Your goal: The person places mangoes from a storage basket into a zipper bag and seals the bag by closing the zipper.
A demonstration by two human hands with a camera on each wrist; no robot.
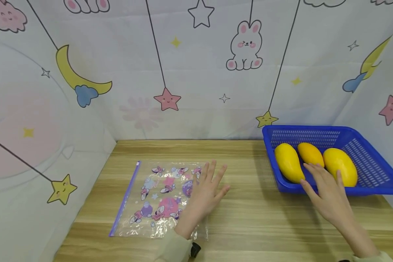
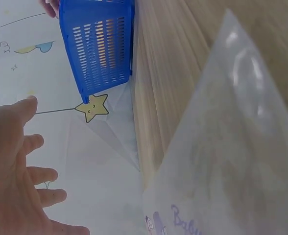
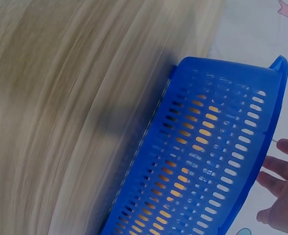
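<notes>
My left hand (image 1: pixel 205 193) hovers over the right side of a clear zip bag (image 1: pixel 138 198) printed with pink and purple cartoon figures, fingers spread and holding nothing. The bag lies flat on the table, its purple zip strip along the left. My right hand (image 1: pixel 329 196) is over the front rim of a blue plastic basket (image 1: pixel 373 160), its fingers extended near the fruit. Three yellow mangoes are in the basket: one at the left (image 1: pixel 289 162), a smaller one in the middle (image 1: pixel 310 154) and one at the right (image 1: pixel 340 166). In the right wrist view the fingers (image 3: pixel 281 169) appear beyond the basket rim.
The wood-grain table (image 1: pixel 245 218) runs between the bag and the basket. Behind it hangs a white cloth (image 1: pixel 203 65) printed with stars, moons and a rabbit, which also closes off both sides. A dark band end (image 1: pixel 195 250) shows at the left wrist.
</notes>
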